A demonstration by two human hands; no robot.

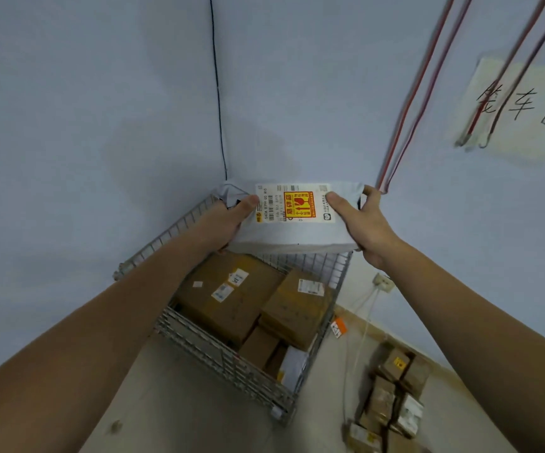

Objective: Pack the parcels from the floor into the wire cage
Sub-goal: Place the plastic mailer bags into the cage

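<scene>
I hold a grey-white plastic-wrapped parcel (292,233) with a white shipping label and a yellow-red fragile sticker, high over the far part of the wire cage (218,354). My left hand (231,220) grips its left end, thumb on top. Its right end sits in my right hand (362,220), fingers curled behind it. Inside the cage lie a large brown carton (225,295), a second carton (297,305) to its right, smaller boxes and a white bag (292,367). More brown parcels (392,400) lie on the floor at the lower right.
The cage stands in a corner between two pale blue walls. A wall socket (383,282) with a white cable is right of the cage. Red cables (428,80) hang down the right wall beside a handwritten paper sign (522,109). An orange tag (339,326) hangs on the cage.
</scene>
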